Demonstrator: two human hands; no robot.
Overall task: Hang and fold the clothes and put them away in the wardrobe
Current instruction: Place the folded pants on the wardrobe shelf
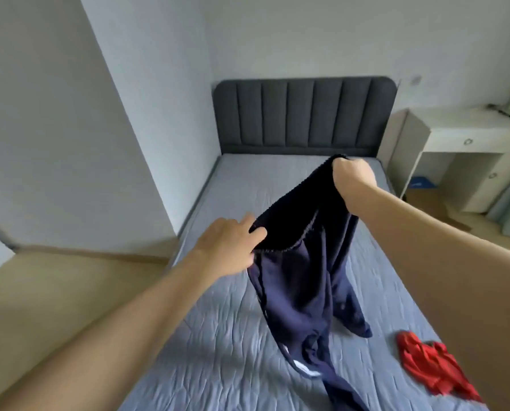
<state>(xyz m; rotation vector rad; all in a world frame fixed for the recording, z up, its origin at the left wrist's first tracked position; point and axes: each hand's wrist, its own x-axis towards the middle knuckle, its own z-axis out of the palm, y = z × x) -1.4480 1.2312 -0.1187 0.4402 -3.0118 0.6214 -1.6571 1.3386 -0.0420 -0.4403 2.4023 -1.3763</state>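
The right hand is closed in a fist around one end of the waistband of a pair of dark navy fabric trousers, raised over the middle of the bed; the left hand pinches the other end of the waistband between thumb and fingers, lower and nearer the camera; both bare forearms stretch forward from the bottom corners of the view. The trousers hang from the two hands with the waistband pulled open between them; the legs drop down and trail onto the grey-blue quilted mattress cover, and a white mark shows on the nearer leg. A crumpled red garment lies on the cover to the right of the trouser legs, apart from them. Beyond the bed stands a dark grey padded headboard against the pale wall; a white desk with drawers sits to its right.
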